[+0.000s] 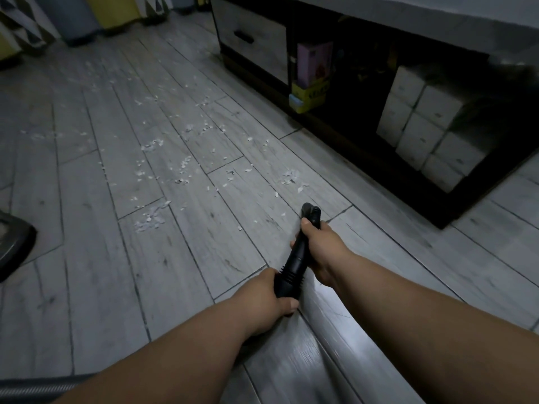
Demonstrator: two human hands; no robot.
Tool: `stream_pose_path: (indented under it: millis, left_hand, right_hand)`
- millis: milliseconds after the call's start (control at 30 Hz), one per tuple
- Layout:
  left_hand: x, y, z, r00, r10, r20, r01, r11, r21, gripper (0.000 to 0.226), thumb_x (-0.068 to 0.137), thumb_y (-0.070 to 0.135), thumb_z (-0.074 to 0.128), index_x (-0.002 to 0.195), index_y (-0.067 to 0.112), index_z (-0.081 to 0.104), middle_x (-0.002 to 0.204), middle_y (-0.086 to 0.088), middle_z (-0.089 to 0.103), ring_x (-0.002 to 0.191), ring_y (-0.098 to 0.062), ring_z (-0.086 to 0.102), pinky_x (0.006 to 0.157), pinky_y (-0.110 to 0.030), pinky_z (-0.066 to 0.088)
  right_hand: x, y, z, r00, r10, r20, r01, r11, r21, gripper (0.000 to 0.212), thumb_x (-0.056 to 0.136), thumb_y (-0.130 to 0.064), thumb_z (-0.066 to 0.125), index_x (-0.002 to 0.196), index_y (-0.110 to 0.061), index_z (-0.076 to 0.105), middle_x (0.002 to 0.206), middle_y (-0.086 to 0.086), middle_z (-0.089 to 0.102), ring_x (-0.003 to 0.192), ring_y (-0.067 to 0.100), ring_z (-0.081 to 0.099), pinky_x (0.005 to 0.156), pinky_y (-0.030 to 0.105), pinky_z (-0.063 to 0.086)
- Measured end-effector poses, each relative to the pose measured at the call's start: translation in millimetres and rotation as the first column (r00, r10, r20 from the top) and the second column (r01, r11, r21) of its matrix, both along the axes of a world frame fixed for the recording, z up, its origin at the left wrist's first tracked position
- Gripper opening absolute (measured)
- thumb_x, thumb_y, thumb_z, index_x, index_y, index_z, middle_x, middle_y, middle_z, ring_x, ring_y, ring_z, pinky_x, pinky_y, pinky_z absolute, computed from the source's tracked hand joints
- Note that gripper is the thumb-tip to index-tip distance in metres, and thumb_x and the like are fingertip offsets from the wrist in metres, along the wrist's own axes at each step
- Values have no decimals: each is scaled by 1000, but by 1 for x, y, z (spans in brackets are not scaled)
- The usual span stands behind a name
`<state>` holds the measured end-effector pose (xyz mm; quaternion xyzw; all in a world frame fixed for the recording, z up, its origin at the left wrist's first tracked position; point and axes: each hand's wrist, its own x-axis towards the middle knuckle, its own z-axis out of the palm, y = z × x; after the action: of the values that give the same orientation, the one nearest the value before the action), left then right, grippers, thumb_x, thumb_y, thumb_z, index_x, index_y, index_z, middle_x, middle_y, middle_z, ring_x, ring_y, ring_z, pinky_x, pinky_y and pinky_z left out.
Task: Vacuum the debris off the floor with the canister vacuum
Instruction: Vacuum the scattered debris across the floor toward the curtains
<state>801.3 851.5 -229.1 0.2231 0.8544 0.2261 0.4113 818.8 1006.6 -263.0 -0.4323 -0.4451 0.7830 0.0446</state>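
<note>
On the grey plank floor (87, 258), white debris (151, 218) lay from 9 to 12 o'clock of the black vacuum nozzle (294, 259), gripped by the left hand (269, 297) and the right hand (320, 247), with a dark cabinet (350, 158) at 2 o'clock.

At 7 o'clock the grey hose (38, 386) and at 9 a dark object (14, 243) run off the edge; the vacuum wand (294, 263) has its mouth turned away, unseen.
</note>
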Motion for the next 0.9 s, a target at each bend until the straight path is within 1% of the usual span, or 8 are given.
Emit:
stream_pose_path:
  millis: [200, 367, 467, 533, 600, 667, 767, 900]
  left_hand:
    - [-2, -9, 1, 999, 33, -20, -33, 999, 8, 51, 83, 39, 66, 125, 22, 43, 101, 8, 48, 88, -9, 49, 59, -14, 34]
    - [-3, -30, 0, 997, 76, -5, -76, 997, -6, 56, 83, 37, 67, 130, 21, 41, 104, 8, 48, 92, -9, 48, 72, -20, 38]
    - [-9, -44, 4, 996, 86, 5, -86, 996, -7, 62, 81, 39, 67, 134, 24, 39, 118, 4, 54, 100, -12, 51, 81, -22, 41]
    - [-13, -51, 7, 996, 84, 8, -84, 996, -16, 64, 80, 41, 67, 135, 24, 39, 125, 1, 54, 103, -14, 52, 83, -24, 41]
    - [-16, -59, 9, 996, 84, 13, -84, 996, -8, 61, 81, 41, 66, 133, 22, 40, 119, 2, 54, 98, -12, 50, 80, -23, 40]
    - [-21, -67, 13, 996, 92, 11, -92, 996, 3, 58, 81, 41, 66, 130, 20, 43, 114, 2, 54, 95, -12, 50, 78, -23, 40]
    - [-34, -88, 21, 994, 105, 13, -105, 994, 7, 56, 82, 41, 66, 129, 20, 44, 121, -2, 56, 95, -14, 51, 79, -23, 40]
    - [-47, -118, 25, 995, 97, 31, -96, 995, -18, 55, 82, 42, 66, 129, 21, 45, 115, 1, 55, 95, -13, 50, 77, -23, 40]
  right_hand:
    - [-7, -14, 2, 999, 47, -5, -47, 999, 3, 51, 91, -10, 55, 131, -31, 32, 111, 9, 55, 82, 22, 65, 76, 42, 58]
    - [-14, -35, 4, 988, 142, 56, -145, 989, 35, 50, 93, -12, 55, 136, -27, 34, 103, 10, 58, 81, 23, 63, 65, 35, 56]
    - [-19, -45, 10, 977, 188, 104, -194, 980, 50, 50, 95, -19, 56, 137, -25, 31, 101, 10, 59, 83, 24, 65, 63, 35, 56]
    - [-23, -52, 14, 969, 206, 135, -218, 972, 83, 53, 94, -24, 58, 138, -22, 29, 106, 14, 59, 89, 29, 66, 71, 42, 58]
    - [-28, -60, 20, 956, 229, 185, -255, 957, 136, 58, 92, -29, 61, 139, -18, 28, 116, 20, 57, 98, 35, 65, 84, 51, 56]
    - [-35, -70, 28, 948, 240, 209, -273, 950, 150, 60, 91, -30, 63, 138, -13, 30, 120, 23, 56, 100, 37, 64, 86, 53, 55]
    - [-48, -96, 39, 943, 252, 216, -284, 950, 133, 54, 92, -30, 61, 135, -11, 35, 120, 25, 57, 101, 38, 64, 84, 50, 56]
    - [-56, -131, 38, 967, 152, 203, -179, 977, 119, 54, 93, -36, 58, 138, -16, 37, 123, 20, 57, 106, 40, 61, 92, 56, 50]
